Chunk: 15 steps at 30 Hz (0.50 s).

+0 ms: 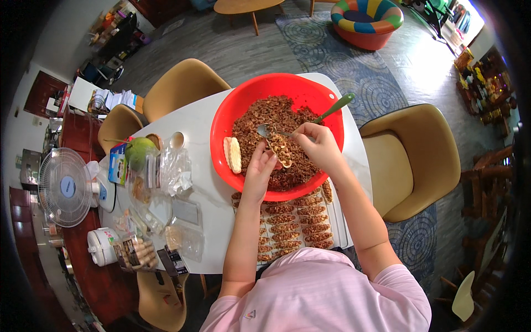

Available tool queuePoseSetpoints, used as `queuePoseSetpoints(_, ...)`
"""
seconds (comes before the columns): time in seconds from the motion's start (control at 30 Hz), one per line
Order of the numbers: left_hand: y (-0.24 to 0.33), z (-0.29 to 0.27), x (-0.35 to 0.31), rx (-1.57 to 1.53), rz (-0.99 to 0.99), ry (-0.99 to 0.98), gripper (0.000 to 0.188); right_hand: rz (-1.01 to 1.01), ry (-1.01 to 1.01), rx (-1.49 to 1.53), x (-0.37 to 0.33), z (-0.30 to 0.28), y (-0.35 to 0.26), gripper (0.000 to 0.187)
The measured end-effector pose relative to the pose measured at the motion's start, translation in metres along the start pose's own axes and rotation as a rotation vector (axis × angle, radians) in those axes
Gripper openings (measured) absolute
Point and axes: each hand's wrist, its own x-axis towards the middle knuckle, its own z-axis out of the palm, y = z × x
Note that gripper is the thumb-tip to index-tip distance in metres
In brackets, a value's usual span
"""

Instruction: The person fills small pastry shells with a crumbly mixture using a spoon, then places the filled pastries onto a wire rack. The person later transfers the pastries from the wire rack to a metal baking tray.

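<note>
A big red plastic basin (220, 149) holds a heap of brown, crumbly, nutty-looking mix (260, 110). Over it, my left hand (260, 169) is closed around a pale, boat-shaped shell (286, 164) topped with the same mix. My right hand (316, 143) pinches the handle of a small metal spoon (264, 130), whose bowl is just above the shell. A green-handled utensil (336, 106) leans on the basin's far right side, its lower end in the mix. Pale ridged shells (232, 155), stacked together, rest inside the basin's left side.
Between the basin and my body, a tray (340, 224) carries rows of filled shells (285, 227). Clear plastic packaging (176, 171), a green round fruit (142, 152) and boxes occupy the table's left side. Chairs (409, 160) surround the white table (359, 160); a fan (66, 187) stands far left.
</note>
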Motion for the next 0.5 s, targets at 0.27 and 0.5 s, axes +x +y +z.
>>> queuePoseSetpoints(0.27,0.003,-0.001,0.001,-0.165,-0.001,-0.106,0.047,0.398,-0.136,0.601,0.005,-0.018,0.015,0.014)
queuePoseSetpoints(0.5,0.005,-0.001,0.002,-0.348,-0.040,-0.205,0.041,0.466,-0.171,0.723,-0.004,-0.021,0.021,0.016)
